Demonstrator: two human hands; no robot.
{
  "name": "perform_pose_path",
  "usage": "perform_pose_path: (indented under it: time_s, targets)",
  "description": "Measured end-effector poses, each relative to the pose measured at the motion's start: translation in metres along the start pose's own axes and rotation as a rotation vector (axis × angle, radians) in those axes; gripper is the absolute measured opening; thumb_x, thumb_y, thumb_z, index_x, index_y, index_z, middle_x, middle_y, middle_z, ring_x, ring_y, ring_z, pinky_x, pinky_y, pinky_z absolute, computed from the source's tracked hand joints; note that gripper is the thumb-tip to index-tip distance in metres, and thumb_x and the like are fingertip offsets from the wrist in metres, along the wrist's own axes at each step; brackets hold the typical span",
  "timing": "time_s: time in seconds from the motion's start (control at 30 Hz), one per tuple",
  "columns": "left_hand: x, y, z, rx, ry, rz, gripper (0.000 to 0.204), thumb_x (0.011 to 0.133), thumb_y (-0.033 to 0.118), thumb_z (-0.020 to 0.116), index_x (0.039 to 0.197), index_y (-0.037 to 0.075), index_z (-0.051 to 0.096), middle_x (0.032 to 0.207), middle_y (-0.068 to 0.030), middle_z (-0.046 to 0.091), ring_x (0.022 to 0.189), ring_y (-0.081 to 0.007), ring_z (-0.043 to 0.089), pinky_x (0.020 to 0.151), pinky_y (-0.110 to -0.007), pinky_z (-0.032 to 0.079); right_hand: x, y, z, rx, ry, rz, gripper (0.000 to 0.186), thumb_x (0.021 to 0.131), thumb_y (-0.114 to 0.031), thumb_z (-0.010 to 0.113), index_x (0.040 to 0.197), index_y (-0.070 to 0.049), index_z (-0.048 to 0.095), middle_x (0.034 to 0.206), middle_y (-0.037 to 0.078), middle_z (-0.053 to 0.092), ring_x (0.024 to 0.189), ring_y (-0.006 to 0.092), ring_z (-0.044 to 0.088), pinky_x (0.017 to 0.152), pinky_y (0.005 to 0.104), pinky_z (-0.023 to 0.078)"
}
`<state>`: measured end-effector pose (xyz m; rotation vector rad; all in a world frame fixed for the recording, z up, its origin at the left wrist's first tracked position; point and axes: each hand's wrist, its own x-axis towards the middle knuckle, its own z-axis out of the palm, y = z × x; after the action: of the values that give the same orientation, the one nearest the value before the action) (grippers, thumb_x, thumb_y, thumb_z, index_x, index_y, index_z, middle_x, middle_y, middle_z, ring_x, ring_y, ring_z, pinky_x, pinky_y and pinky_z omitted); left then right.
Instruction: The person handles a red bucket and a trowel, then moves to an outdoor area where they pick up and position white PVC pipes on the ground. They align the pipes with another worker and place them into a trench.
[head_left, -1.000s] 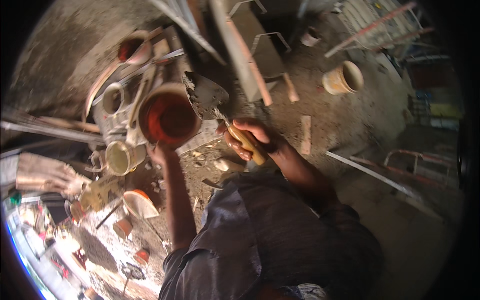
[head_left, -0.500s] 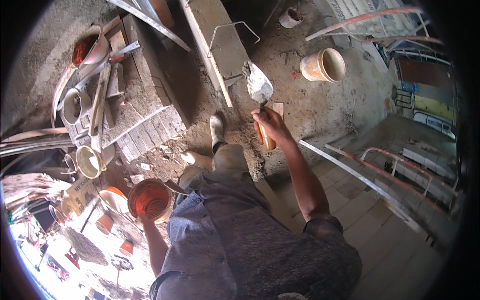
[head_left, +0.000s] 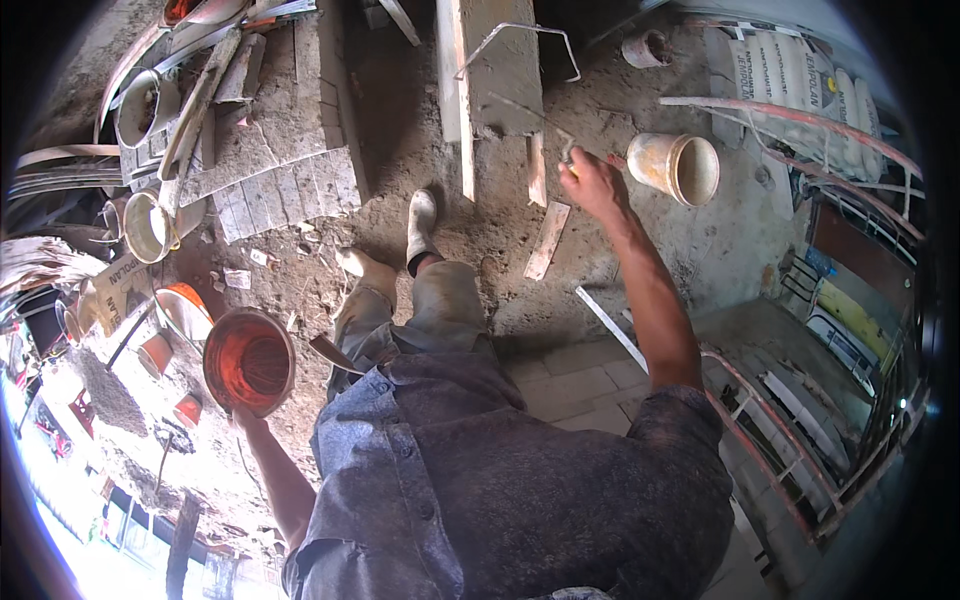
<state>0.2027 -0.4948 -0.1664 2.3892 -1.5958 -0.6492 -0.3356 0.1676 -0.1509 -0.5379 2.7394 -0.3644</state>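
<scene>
My left hand (head_left: 243,418) is closed on the edge of a bucket (head_left: 250,355) with a stained orange inside, held out at my left side. My right hand (head_left: 595,185) grips a trowel (head_left: 525,112) whose thin blade, seen nearly edge-on, points up and left over the end of a grey mortar-covered slab structure (head_left: 505,82) with a wire loop on it. To the right of that hand, a stained cream bucket (head_left: 676,170) lies tilted on the dusty floor (head_left: 620,270).
Wooden boards (head_left: 270,180) and pails (head_left: 150,225) are piled at upper left. Loose planks (head_left: 547,240) lie before my boots (head_left: 420,225). Stacked sacks (head_left: 775,75) and bent metal frames (head_left: 790,110) stand at upper right, more frames (head_left: 760,440) at lower right. The left edge is glaring bright.
My hands have spread apart: the orange bucket moved down and left, the trowel up and away. The trowel blade, earlier showing a pale load, now appears thin, with no load visible.
</scene>
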Motion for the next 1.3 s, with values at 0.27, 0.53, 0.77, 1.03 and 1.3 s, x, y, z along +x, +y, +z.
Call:
perform_pose_path:
  time_s: [0.27, 0.53, 0.77, 1.03, 1.3]
  targets:
    - [-0.024, -0.010, 0.001, 0.077, 0.024, 0.021, 0.056, 0.082, 0.006, 0.057, 0.137, 0.000, 0.052, 0.132, -0.0170, 0.057, 0.112, -0.0304, 0.063, 0.098, -0.049, 0.054, -0.054, -0.050, -0.002, 0.695, -0.362, 0.552, 0.042, 0.101, -0.040, 0.057, 0.123, -0.004, 0.052, 0.087, 0.018, 0.066, 0.075, 0.0329, 0.066, 0.068, 0.0437, 0.053]
    - [-0.025, 0.015, -0.002, 0.136, 0.027, 0.086, 0.055, 0.082, 0.008, 0.057, 0.137, 0.000, 0.052, 0.132, -0.0171, 0.057, 0.112, -0.0303, 0.062, 0.099, -0.048, 0.053, -0.057, -0.056, 0.060, 0.520, -0.121, 0.304, 0.043, 0.101, -0.039, 0.056, 0.121, -0.001, 0.056, 0.093, 0.024, 0.069, 0.087, 0.0419, 0.068, 0.072, 0.0490, 0.051]
    - [-0.019, 0.048, 0.003, 0.189, 0.032, 0.159, 0.055, 0.083, 0.009, 0.057, 0.137, 0.000, 0.052, 0.132, -0.0173, 0.057, 0.112, -0.0302, 0.062, 0.100, -0.047, 0.052, -0.052, -0.038, 0.067, 0.496, -0.037, 0.333, 0.044, 0.101, -0.040, 0.056, 0.120, -0.001, 0.057, 0.091, 0.023, 0.070, 0.085, 0.0410, 0.069, 0.072, 0.0495, 0.052]
    - [-0.042, 0.076, 0.011, 0.278, -0.090, 0.196, 0.056, 0.088, 0.016, 0.060, 0.140, -0.001, 0.051, 0.137, -0.0186, 0.057, 0.118, -0.0308, 0.060, 0.105, -0.040, 0.047, -0.062, -0.053, 0.067, 0.917, 0.014, 0.703, 0.035, 0.103, -0.034, 0.051, 0.116, -0.002, 0.054, 0.083, 0.015, 0.068, 0.060, 0.0256, 0.067, 0.054, 0.0404, 0.053]
    - [-0.046, 0.061, 0.022, 0.139, -0.104, 0.189, 0.060, 0.087, 0.015, 0.062, 0.143, -0.001, 0.047, 0.137, -0.0209, 0.057, 0.121, -0.0321, 0.059, 0.105, -0.043, 0.048, -0.041, -0.131, 0.107, 1.175, -0.028, 0.604, 0.030, 0.105, -0.034, 0.050, 0.109, -0.005, 0.053, 0.073, 0.008, 0.060, 0.047, 0.0180, 0.057, 0.043, 0.0354, 0.049]
